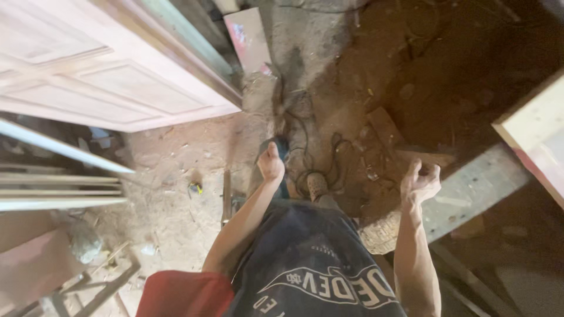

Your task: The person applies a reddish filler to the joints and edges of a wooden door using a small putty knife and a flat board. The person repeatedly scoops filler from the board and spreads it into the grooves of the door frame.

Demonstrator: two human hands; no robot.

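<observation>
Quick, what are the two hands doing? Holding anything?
Left hand: curled shut, nothing seen in it, above the cables on the floor.
Right hand: open, fingers curled, empty.

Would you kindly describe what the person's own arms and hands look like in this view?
Both forearms are bare, with no sleeves reaching the wrists. The left hand and right hand wear no gloves, and no watch or rings show. A red short sleeve covers the left upper arm, beside a dark garment with pale printed lettering.
</observation>
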